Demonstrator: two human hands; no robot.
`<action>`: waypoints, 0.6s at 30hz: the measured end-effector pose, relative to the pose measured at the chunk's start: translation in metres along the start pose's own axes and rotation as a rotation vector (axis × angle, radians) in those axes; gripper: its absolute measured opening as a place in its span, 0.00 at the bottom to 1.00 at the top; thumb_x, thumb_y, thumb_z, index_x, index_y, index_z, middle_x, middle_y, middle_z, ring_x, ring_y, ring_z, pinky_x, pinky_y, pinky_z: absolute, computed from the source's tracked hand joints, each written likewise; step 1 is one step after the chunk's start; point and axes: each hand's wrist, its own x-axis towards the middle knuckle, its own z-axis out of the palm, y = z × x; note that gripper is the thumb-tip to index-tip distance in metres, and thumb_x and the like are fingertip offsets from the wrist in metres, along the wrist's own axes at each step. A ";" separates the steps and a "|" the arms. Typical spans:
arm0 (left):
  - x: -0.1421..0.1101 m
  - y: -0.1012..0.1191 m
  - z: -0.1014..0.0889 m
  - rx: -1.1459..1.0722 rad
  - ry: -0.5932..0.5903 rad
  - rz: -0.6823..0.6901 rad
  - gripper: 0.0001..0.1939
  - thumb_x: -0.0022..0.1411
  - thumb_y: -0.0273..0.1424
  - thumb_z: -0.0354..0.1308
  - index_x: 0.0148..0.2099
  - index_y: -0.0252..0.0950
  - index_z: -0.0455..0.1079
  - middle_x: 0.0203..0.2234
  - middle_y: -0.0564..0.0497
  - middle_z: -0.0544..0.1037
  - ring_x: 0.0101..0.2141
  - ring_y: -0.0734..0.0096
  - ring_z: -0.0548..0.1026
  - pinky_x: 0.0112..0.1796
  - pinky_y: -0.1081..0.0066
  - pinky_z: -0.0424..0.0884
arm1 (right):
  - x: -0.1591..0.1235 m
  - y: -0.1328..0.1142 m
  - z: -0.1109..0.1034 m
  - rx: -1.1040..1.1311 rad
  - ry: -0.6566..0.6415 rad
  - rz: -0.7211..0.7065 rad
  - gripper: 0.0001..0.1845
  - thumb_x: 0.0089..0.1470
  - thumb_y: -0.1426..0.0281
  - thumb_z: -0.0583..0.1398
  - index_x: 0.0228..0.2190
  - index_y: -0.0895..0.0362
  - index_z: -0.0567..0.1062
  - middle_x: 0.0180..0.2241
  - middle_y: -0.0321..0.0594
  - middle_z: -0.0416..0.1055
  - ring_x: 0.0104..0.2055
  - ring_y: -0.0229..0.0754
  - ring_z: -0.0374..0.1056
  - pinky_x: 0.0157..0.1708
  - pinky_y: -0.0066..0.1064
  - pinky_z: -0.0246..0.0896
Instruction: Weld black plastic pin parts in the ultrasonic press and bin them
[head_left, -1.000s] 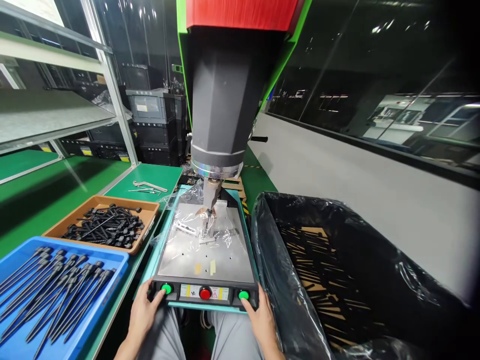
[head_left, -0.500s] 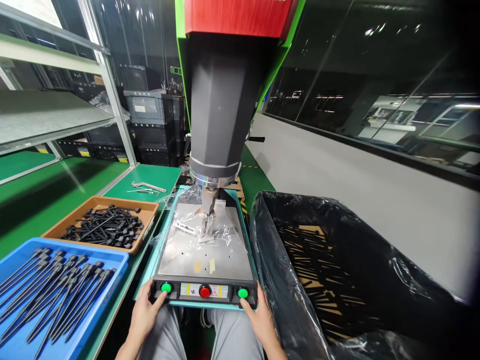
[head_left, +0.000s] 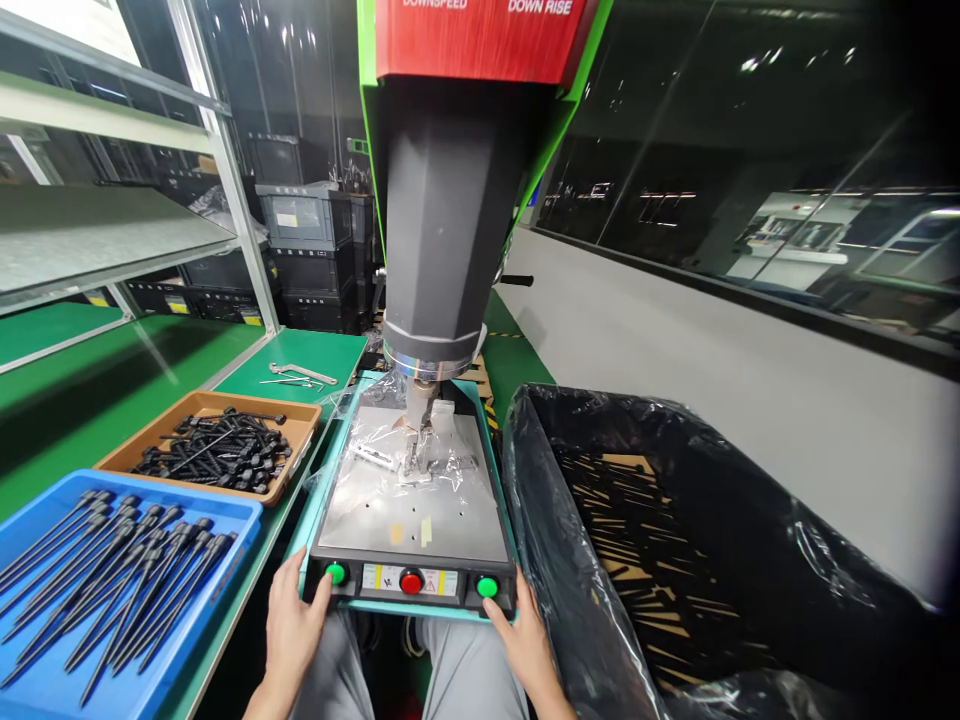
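My left hand is at the left front corner of the press base, fingers spread along its side, thumb tip at the edge of the left green button. At the opposite corner, my right hand has its fingers along the side and its thumb by the lower edge of the right green button. Between the buttons sits a red button. Above the metal plate, the press head reaches down with a metal horn to a small fixture partly hidden by clear plastic film.
On the left, a blue tray holds long black rods with thick heads; a brown tray holds shorter black pieces. A wrench lies behind. To the right stands a bin lined with black plastic, with dark thin pieces inside.
The press head with its red housing has come down, its horn now lower at the fixture. Both hands stay at the base corners, the left thumb shifting slightly.
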 end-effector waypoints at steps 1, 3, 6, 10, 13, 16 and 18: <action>-0.003 0.012 0.001 -0.032 0.015 0.048 0.33 0.54 0.47 0.59 0.59 0.37 0.64 0.56 0.41 0.67 0.56 0.48 0.66 0.55 0.52 0.65 | 0.000 0.000 0.000 -0.001 0.002 -0.003 0.45 0.51 0.49 0.57 0.63 0.59 0.54 0.63 0.52 0.56 0.65 0.54 0.52 0.63 0.47 0.48; -0.007 0.036 0.008 -0.175 -0.047 0.102 0.28 0.56 0.44 0.59 0.57 0.39 0.66 0.55 0.42 0.70 0.54 0.51 0.69 0.54 0.54 0.66 | 0.000 0.001 0.000 -0.005 0.006 -0.012 0.45 0.51 0.49 0.57 0.63 0.58 0.54 0.63 0.52 0.56 0.65 0.55 0.53 0.62 0.47 0.49; -0.004 0.066 0.025 -0.449 -0.258 0.005 0.24 0.55 0.43 0.62 0.52 0.37 0.70 0.49 0.40 0.75 0.49 0.52 0.74 0.53 0.53 0.68 | 0.000 0.004 0.000 -0.009 0.000 -0.027 0.45 0.52 0.49 0.57 0.64 0.59 0.53 0.62 0.53 0.56 0.64 0.55 0.53 0.62 0.47 0.50; 0.012 0.096 0.051 -0.723 -0.505 -0.178 0.19 0.50 0.42 0.67 0.40 0.35 0.74 0.52 0.38 0.73 0.54 0.48 0.70 0.55 0.50 0.65 | 0.001 0.006 0.000 0.017 -0.007 -0.037 0.45 0.51 0.49 0.57 0.63 0.60 0.54 0.62 0.53 0.57 0.64 0.55 0.54 0.61 0.47 0.52; 0.023 0.112 0.068 -0.949 -0.654 -0.302 0.13 0.52 0.40 0.67 0.32 0.35 0.74 0.59 0.39 0.67 0.57 0.47 0.66 0.55 0.50 0.65 | 0.000 0.004 0.000 0.032 0.006 -0.034 0.44 0.51 0.50 0.58 0.62 0.60 0.57 0.61 0.54 0.58 0.63 0.56 0.55 0.60 0.48 0.53; 0.033 0.122 0.084 -1.162 -0.726 -0.385 0.12 0.54 0.39 0.66 0.32 0.36 0.74 0.58 0.42 0.68 0.58 0.49 0.66 0.56 0.51 0.64 | 0.001 0.002 -0.001 0.044 0.022 -0.033 0.42 0.50 0.51 0.58 0.61 0.59 0.59 0.60 0.54 0.60 0.62 0.57 0.57 0.59 0.49 0.55; 0.038 0.126 0.092 -1.268 -0.682 -0.427 0.12 0.53 0.39 0.67 0.35 0.37 0.74 0.56 0.43 0.70 0.58 0.50 0.66 0.56 0.51 0.64 | 0.001 0.001 -0.002 0.049 0.022 -0.026 0.42 0.50 0.51 0.59 0.61 0.59 0.59 0.60 0.53 0.60 0.62 0.56 0.58 0.59 0.48 0.55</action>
